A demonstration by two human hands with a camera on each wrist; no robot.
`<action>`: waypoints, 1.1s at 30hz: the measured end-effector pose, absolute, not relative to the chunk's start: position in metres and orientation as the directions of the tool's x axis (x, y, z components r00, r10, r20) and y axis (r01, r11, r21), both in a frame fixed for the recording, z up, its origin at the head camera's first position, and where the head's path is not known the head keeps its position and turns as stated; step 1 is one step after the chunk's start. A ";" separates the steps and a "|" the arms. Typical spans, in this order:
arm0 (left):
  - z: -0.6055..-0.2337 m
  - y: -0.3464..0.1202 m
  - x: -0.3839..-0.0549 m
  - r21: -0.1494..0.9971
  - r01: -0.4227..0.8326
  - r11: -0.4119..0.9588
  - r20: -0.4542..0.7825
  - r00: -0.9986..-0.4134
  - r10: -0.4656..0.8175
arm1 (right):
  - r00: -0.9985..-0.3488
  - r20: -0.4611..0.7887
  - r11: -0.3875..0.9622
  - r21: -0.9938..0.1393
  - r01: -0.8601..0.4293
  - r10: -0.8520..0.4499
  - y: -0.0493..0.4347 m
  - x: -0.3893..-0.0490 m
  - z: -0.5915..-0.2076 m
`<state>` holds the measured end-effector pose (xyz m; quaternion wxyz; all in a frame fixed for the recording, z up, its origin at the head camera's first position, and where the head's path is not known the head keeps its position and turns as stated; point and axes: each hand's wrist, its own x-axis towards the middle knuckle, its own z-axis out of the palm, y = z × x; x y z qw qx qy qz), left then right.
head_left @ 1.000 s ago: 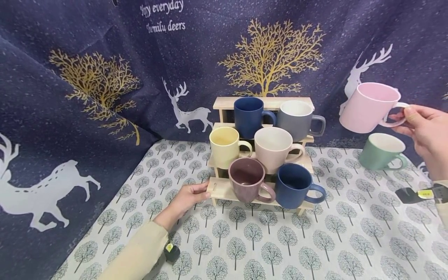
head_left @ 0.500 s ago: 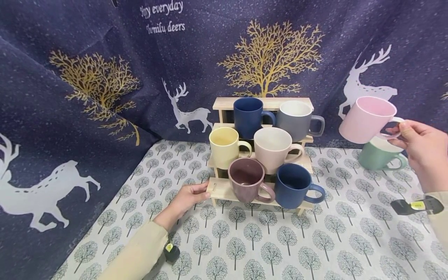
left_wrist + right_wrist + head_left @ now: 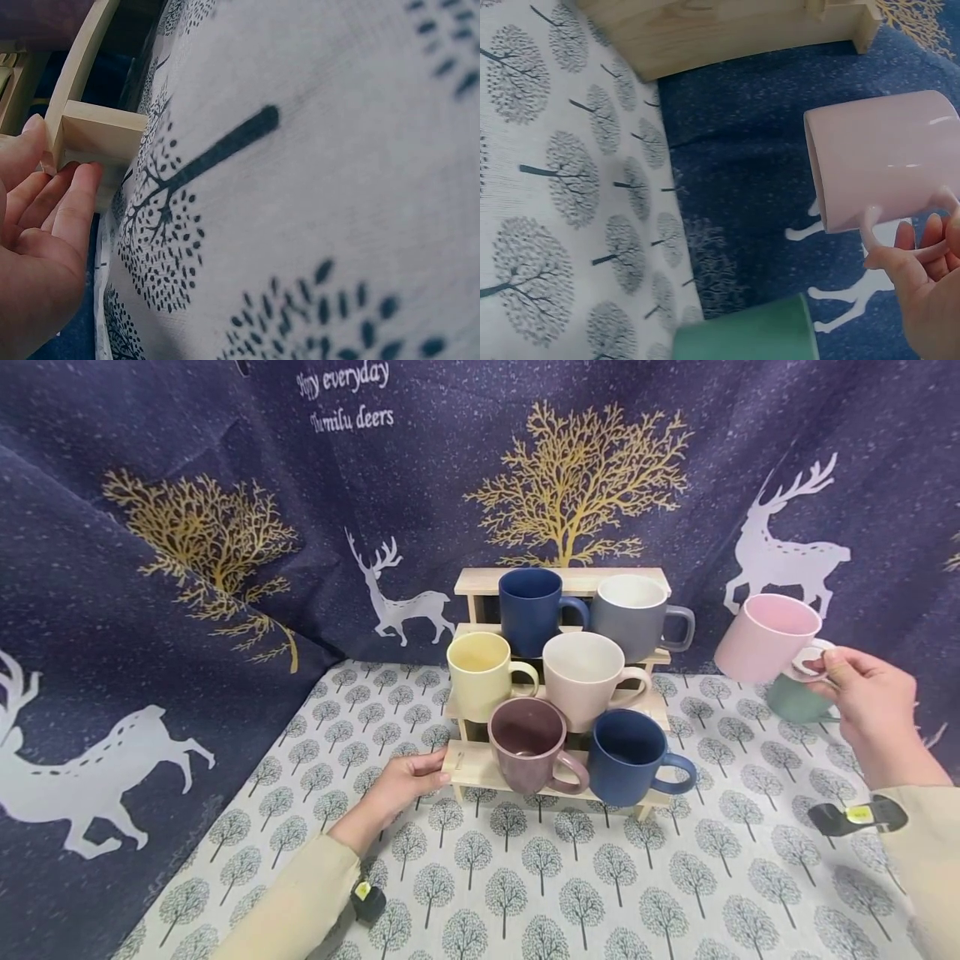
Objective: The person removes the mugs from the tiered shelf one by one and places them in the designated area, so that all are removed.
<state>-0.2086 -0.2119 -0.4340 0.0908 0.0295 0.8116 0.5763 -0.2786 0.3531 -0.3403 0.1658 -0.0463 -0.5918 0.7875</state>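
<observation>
My right hand (image 3: 873, 697) pinches the handle of a pink mug (image 3: 763, 639), held tilted in the air to the right of the wooden tiered rack (image 3: 471, 762). In the right wrist view, the fingers curl through the handle and the mug (image 3: 889, 161) lies sideways. With thumb above and fingers below, my left hand (image 3: 397, 789) grips the left end of the rack's lowest shelf; the left wrist view shows this hand (image 3: 45, 247) at the shelf corner. The rack bears a navy mug (image 3: 528, 614), grey mug (image 3: 628, 631), yellow mug (image 3: 480, 681), pale mug (image 3: 581, 689), mauve mug (image 3: 525, 752) and blue mug (image 3: 624, 768).
A green mug (image 3: 797, 702) stands on the table at the right, partly hidden behind the pink mug and right hand. A tree-print cloth (image 3: 540, 877) covers the table. Behind the rack hangs a dark blue curtain (image 3: 450, 485) with deer and gold trees.
My right hand has brought the pink mug down and to the left, so it now overlaps the green mug in the head view. The left hand has stayed at the rack.
</observation>
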 end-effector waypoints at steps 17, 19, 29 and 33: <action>-0.433 -0.212 -0.209 0.939 -0.067 0.337 -0.120 -0.983 0.140 | -0.932 0.130 -0.255 -0.941 -0.223 0.337 0.344 -0.286 -0.368; -0.433 -0.212 -0.209 0.940 -0.066 0.336 -0.120 -0.982 0.143 | -0.931 0.120 -0.213 -0.956 -0.202 0.346 0.344 -0.287 -0.372; -0.434 -0.212 -0.208 0.943 -0.059 0.329 -0.116 -0.981 0.155 | -0.923 0.065 -0.210 -0.965 -0.155 0.380 0.344 -0.292 -0.388; -0.433 -0.212 -0.208 0.941 -0.055 0.333 -0.112 -0.982 0.155 | -0.918 0.048 -0.227 -0.963 -0.148 0.393 0.345 -0.294 -0.394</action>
